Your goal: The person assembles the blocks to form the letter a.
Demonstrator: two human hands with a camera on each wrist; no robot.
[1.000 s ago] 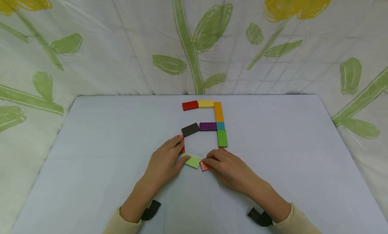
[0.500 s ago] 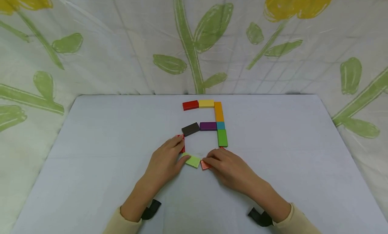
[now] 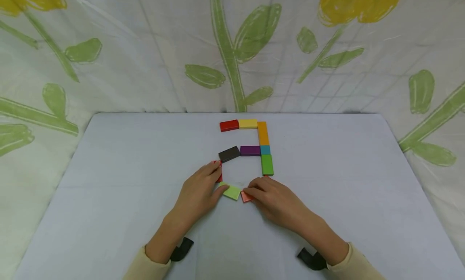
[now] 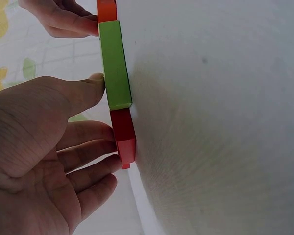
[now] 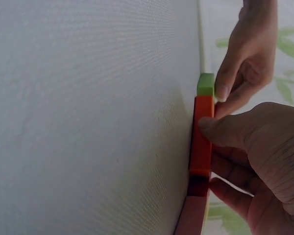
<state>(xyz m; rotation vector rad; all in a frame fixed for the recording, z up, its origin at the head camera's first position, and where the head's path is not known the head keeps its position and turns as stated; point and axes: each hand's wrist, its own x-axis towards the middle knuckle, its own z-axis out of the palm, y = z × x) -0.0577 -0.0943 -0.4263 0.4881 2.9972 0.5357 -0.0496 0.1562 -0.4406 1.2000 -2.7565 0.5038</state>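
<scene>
In the head view my left hand (image 3: 196,195) lies over a red block (image 3: 220,177), its thumb touching a light green block (image 3: 232,192). The left wrist view shows those fingertips against the red block (image 4: 124,131) and the thumb on the edge of the green block (image 4: 115,68). My right hand (image 3: 277,203) pinches an orange-red block (image 3: 246,197) beside the light green one. Seen from the right wrist, the thumb presses the orange-red block's outer face (image 5: 202,147), with fingers behind it. A dark red block (image 5: 199,185) and a pink block (image 5: 191,215) continue the row there.
The row runs on through a black block (image 3: 229,154), purple block (image 3: 250,151), small blue block (image 3: 265,150) and green block (image 3: 267,165). An orange block (image 3: 263,133), yellow block (image 3: 248,124) and red block (image 3: 229,126) lie near the white table's (image 3: 327,151) far edge.
</scene>
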